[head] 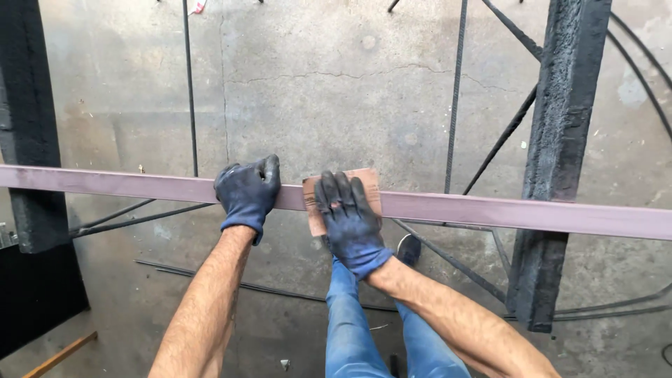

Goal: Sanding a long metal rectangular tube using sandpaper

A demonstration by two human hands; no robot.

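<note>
Left hand (246,192) clasps the steel bar (490,210); right hand (348,213) presses sandpaper (369,183) flat on it, sanding apparently midway, bar uniformly dull.

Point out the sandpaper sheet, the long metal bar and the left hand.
sandpaper sheet (369,178): head view, its bare upper right corner.
long metal bar (490,210): head view, top face right of the hands.
left hand (246,192): head view, back of the glove.

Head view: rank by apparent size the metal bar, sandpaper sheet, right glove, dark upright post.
1. metal bar, spans the frame
2. dark upright post, close behind it; farther from the camera, so unsure
3. sandpaper sheet and right glove look alike; the glove hides much of the sheet
</note>
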